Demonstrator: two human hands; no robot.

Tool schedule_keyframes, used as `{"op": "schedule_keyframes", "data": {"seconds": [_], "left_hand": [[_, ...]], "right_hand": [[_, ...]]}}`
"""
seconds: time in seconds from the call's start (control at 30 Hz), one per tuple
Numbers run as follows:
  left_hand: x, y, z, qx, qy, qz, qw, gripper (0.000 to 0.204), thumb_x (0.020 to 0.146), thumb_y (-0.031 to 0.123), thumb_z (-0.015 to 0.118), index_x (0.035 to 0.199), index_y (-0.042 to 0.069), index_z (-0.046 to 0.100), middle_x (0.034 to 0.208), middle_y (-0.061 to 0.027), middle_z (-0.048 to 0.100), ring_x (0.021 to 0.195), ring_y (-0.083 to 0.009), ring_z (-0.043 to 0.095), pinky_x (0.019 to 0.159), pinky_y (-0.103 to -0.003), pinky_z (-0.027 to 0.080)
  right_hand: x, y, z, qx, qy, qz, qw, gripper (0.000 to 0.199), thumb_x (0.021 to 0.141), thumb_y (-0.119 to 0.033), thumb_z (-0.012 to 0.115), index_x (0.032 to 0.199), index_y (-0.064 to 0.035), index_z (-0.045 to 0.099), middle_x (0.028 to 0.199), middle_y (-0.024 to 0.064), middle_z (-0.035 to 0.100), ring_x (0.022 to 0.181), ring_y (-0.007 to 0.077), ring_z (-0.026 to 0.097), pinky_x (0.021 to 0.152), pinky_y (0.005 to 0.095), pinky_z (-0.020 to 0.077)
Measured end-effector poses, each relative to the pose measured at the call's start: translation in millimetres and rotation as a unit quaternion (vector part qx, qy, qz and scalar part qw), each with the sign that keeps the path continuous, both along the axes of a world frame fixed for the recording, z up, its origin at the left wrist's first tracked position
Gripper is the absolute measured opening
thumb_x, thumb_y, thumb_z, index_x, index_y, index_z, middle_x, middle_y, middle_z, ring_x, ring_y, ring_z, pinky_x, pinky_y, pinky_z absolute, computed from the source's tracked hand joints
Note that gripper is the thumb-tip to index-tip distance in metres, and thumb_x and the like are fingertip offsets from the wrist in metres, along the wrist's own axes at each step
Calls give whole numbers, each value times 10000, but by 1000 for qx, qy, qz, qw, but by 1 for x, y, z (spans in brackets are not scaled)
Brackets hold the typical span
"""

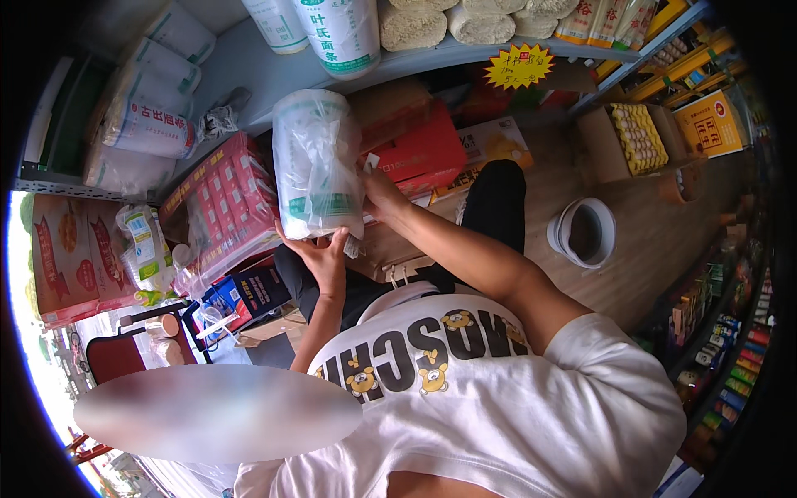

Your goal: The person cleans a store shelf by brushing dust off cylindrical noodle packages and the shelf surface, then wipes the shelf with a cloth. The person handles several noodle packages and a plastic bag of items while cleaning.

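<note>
A plump white pack of noodles [314, 158] in clear plastic with green print is held up in front of the shelf. My left hand [320, 256] grips its lower end, with thumb and fingers spread around the bottom. Against its right side is my right hand [383, 192], its fingers curled on the plastic and partly hidden. Similar white packs [336, 33] stand on the grey shelf [432, 70] just beyond, beside several bundles of pale noodles [413, 27].
Red boxes [419, 149] sit under the shelf, and wrapped red cartons [222, 195] stand at the left. White buckets [558, 236] stand on the floor to the right, below a carton with a yellow egg tray [638, 139]. A yellow star-shaped sign [519, 68] hangs from the shelf edge.
</note>
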State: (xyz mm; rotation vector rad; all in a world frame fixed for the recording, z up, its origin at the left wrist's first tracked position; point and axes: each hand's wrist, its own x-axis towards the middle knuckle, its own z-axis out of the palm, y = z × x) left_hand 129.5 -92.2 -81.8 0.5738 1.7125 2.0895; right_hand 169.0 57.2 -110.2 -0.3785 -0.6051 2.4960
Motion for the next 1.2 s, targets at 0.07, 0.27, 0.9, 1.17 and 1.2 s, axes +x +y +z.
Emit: {"op": "schedule_keyframes", "data": {"seconds": [0.07,0.27,0.9,1.17,1.2], "left_hand": [[2,10,-1,-27,25,27,999,1208,649,23,844,1498,162,-4,1459,-171,197,1302,-302,337,1061,-464,374],[-5,15,1,-63,101,59,991,1148,666,110,838,1474,44,26,1436,-202,191,1298,-308,314,1073,-429,340],[-28,1,-13,-143,241,35,959,1061,657,168,817,1452,11,132,1392,-201,273,1294,-317,348,1082,-426,336],[-27,-1,-4,-150,231,30,961,1029,654,145,807,1442,31,155,1353,-185,300,1249,-302,396,1011,-420,423],[-25,0,0,-142,217,20,966,1026,655,143,805,1441,31,155,1346,-181,304,1241,-299,402,1006,-421,428]], "right_hand": [[0,-2,6,17,-6,4,1000,389,967,-303,545,1283,-98,446,1104,42,588,981,156,594,807,334,531],[11,4,4,82,-78,24,993,396,950,-405,557,1127,-53,528,954,44,589,870,145,601,743,329,527],[40,96,161,209,-81,-141,964,413,882,-428,636,923,-18,667,733,57,647,555,113,608,566,285,589],[106,109,109,408,-389,-177,807,379,892,-343,659,898,35,633,828,134,694,514,114,626,446,237,535],[122,113,101,415,-429,-167,785,350,901,-329,649,883,20,633,823,118,694,516,115,625,451,242,536]]}}
